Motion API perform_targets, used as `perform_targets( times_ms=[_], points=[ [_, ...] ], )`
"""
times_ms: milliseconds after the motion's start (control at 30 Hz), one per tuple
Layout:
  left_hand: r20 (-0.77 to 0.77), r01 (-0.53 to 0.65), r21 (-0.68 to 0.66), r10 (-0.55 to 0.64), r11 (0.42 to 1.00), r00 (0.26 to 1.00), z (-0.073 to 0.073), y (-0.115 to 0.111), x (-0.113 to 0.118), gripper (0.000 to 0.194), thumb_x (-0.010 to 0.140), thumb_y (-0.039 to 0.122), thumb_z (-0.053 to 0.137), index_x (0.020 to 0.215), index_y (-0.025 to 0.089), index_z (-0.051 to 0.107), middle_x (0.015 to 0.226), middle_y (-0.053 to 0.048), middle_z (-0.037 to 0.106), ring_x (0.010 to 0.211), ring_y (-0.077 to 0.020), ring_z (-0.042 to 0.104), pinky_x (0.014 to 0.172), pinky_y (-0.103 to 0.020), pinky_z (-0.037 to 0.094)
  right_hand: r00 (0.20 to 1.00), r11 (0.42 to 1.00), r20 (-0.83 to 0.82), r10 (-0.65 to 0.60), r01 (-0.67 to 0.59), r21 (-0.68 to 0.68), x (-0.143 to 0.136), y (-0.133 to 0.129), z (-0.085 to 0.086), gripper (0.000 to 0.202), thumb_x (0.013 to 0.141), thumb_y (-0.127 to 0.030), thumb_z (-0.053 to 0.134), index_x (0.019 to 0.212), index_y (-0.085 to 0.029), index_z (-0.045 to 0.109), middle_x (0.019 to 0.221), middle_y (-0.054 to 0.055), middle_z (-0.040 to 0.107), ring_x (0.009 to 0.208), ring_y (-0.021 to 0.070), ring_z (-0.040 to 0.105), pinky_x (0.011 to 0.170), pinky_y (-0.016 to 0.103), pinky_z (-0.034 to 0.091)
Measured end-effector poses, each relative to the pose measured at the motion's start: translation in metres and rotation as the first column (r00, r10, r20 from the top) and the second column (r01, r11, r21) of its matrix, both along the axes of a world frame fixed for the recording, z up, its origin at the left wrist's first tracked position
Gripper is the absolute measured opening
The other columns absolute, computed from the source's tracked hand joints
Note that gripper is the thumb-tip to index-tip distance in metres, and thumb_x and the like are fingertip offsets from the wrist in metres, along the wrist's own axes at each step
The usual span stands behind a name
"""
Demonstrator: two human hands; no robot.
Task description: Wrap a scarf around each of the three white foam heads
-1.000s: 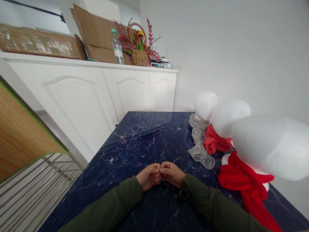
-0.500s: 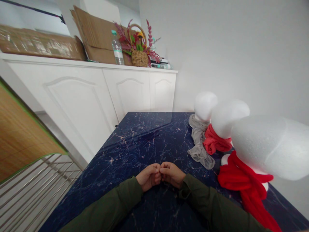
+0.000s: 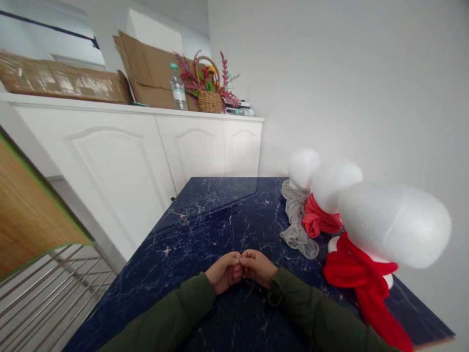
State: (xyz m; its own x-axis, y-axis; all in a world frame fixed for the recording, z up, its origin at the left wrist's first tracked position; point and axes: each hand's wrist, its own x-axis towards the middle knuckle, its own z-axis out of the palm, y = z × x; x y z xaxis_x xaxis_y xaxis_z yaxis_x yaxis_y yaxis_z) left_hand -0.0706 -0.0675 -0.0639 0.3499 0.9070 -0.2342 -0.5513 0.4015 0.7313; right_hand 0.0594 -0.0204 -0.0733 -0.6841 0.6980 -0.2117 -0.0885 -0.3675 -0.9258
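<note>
My left hand (image 3: 225, 272) and my right hand (image 3: 258, 267) meet at the fingertips above the near part of the dark blue marbled table (image 3: 205, 225). Both have their fingers curled and pressed together, and no object shows in either. To the right stand three white foam heads with scarves round their necks. Nearest is a foam head (image 3: 395, 220) with a bright red scarf (image 3: 351, 269), its end hanging toward me. Behind it, another head (image 3: 335, 183) wears a coral-red scarf (image 3: 318, 217). The farthest head (image 3: 303, 167) has a sheer grey scarf (image 3: 296, 215).
White cabinets (image 3: 117, 171) stand beyond the table, bearing cardboard (image 3: 146, 68), a taped carton (image 3: 62, 78), a water bottle (image 3: 179, 88) and a flower basket (image 3: 210, 101). At the left are a metal rack (image 3: 62, 288) and a green-edged, wood-patterned panel (image 3: 32, 210).
The camera has tilted up and turned slightly, so the scene shifts in the picture. My hands stay together in the same pose, and the scarves and heads have not moved.
</note>
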Motion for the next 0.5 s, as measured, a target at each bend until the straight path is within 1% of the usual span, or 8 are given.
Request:
perform_targets(
  times_ms=[67, 133, 233, 300, 333, 367, 433, 500],
  points=[
    [-0.027, -0.006, -0.003, 0.006, 1.000, 1.000, -0.001, 0.001, 0.000, 0.018, 0.061, 0.022, 0.058, 0.064, 0.015, 0.042, 0.050, 0.005, 0.040, 0.044, -0.0047, 0.039, 0.045, -0.016, 0.026, 0.997, 0.997, 0.064, -0.034, 0.030, 0.069, 0.001, -0.002, 0.002, 0.038, 0.056, -0.047, 0.065, 0.065, -0.017, 0.043, 0.048, -0.006, 0.045, 0.044, 0.0063, 0.041, 0.048, 0.022, 0.035],
    [-0.066, -0.003, -0.004, 0.003, 1.000, 0.998, -0.003, 0.001, 0.001, 0.017, 0.062, 0.021, 0.057, 0.065, 0.015, 0.041, 0.051, 0.005, 0.042, 0.045, -0.0052, 0.041, 0.047, -0.017, 0.029, 0.980, 0.963, 0.154, -0.123, 0.080, 0.258, 0.008, -0.008, 0.008, 0.027, 0.061, -0.037, 0.064, 0.068, -0.016, 0.048, 0.055, -0.003, 0.049, 0.048, 0.0075, 0.044, 0.050, 0.023, 0.036],
    [-0.088, 0.017, 0.012, -0.016, 1.000, 0.996, -0.004, 0.002, 0.003, 0.016, 0.063, 0.020, 0.055, 0.066, 0.016, 0.040, 0.053, 0.004, 0.043, 0.048, -0.0063, 0.042, 0.048, -0.017, 0.030, 0.906, 0.760, 0.238, -0.350, 0.126, 0.638, 0.041, -0.031, 0.023, 0.025, 0.067, -0.022, 0.059, 0.091, -0.017, 0.054, 0.082, 0.003, 0.056, 0.062, 0.0097, 0.050, 0.060, 0.025, 0.042],
    [-0.086, 0.029, 0.021, -0.027, 0.999, 0.996, -0.004, 0.002, 0.003, 0.017, 0.063, 0.021, 0.055, 0.067, 0.017, 0.038, 0.054, 0.004, 0.043, 0.049, -0.0065, 0.043, 0.049, -0.018, 0.031, 0.860, 0.615, 0.156, -0.486, 0.210, 0.760, 0.078, -0.048, 0.036, 0.033, 0.073, -0.023, 0.054, 0.105, -0.019, 0.049, 0.091, 0.005, 0.056, 0.069, 0.0118, 0.052, 0.065, 0.028, 0.044],
    [-0.091, 0.031, 0.020, -0.029, 0.999, 0.995, -0.004, 0.002, 0.003, 0.018, 0.064, 0.021, 0.055, 0.068, 0.017, 0.038, 0.055, 0.005, 0.043, 0.049, -0.0064, 0.043, 0.049, -0.018, 0.031, 0.794, 0.491, 0.064, -0.605, 0.308, 0.815, 0.100, -0.055, 0.042, 0.031, 0.075, -0.025, 0.053, 0.106, -0.019, 0.048, 0.086, 0.005, 0.055, 0.071, 0.0136, 0.053, 0.066, 0.029, 0.045],
    [-0.098, 0.031, 0.018, -0.029, 0.999, 0.995, -0.004, 0.002, 0.003, 0.018, 0.065, 0.022, 0.055, 0.068, 0.017, 0.038, 0.055, 0.005, 0.043, 0.049, -0.0062, 0.043, 0.050, -0.018, 0.031, 0.634, 0.278, -0.097, -0.767, 0.465, 0.841, 0.124, -0.059, 0.049, 0.029, 0.076, -0.028, 0.054, 0.102, -0.018, 0.049, 0.086, 0.006, 0.055, 0.074, 0.0157, 0.054, 0.067, 0.031, 0.045],
    [-0.114, 0.029, 0.017, -0.027, 0.999, 0.993, -0.003, 0.001, 0.003, 0.020, 0.066, 0.024, 0.055, 0.069, 0.017, 0.037, 0.057, 0.005, 0.044, 0.049, -0.0059, 0.043, 0.050, -0.017, 0.031, 0.125, -0.221, -0.383, -0.915, 0.639, 0.736, 0.172, -0.058, 0.059, 0.029, 0.077, -0.031, 0.051, 0.103, -0.017, 0.048, 0.090, 0.010, 0.054, 0.080, 0.0216, 0.055, 0.070, 0.037, 0.045],
    [-0.119, 0.021, 0.022, -0.018, 1.000, 0.993, -0.003, 0.001, 0.003, 0.022, 0.067, 0.025, 0.056, 0.070, 0.017, 0.036, 0.057, 0.005, 0.044, 0.050, -0.0056, 0.044, 0.050, -0.017, 0.032, -0.294, -0.591, -0.522, -0.801, 0.531, 0.607, 0.216, -0.046, 0.066, 0.037, 0.078, -0.032, 0.047, 0.112, -0.017, 0.043, 0.104, 0.015, 0.051, 0.093, 0.0279, 0.053, 0.079, 0.043, 0.043]
  ],
)
